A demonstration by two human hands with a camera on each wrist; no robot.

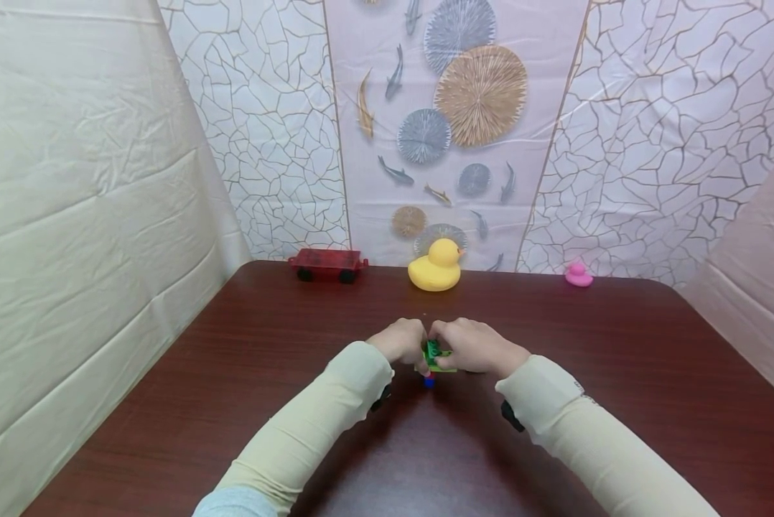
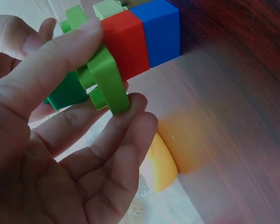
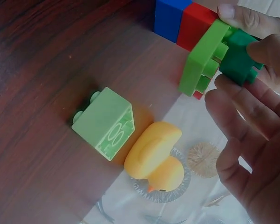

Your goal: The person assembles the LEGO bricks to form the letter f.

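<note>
A small stack of toy building blocks hangs between the two hands, low over the table. It joins a blue block (image 2: 164,33), a red block (image 2: 126,43), a flat lime-green plate (image 2: 111,80) and a dark green block (image 3: 237,57) on the plate's studs. My left hand (image 1: 401,341) pinches the plate, its thumb across one end and fingertips at the other. With thumb and finger, my right hand (image 1: 476,346) grips the dark green block. A pale green block (image 3: 105,122) lies on the table near the right hand, hidden behind that hand in the head view.
Along the table's back edge stand a red toy wagon (image 1: 327,263) at left, a yellow rubber duck (image 1: 435,269) in the middle and a small pink duck (image 1: 578,276) at right. Patterned cloth (image 1: 283,129) hangs behind the brown table (image 1: 245,373).
</note>
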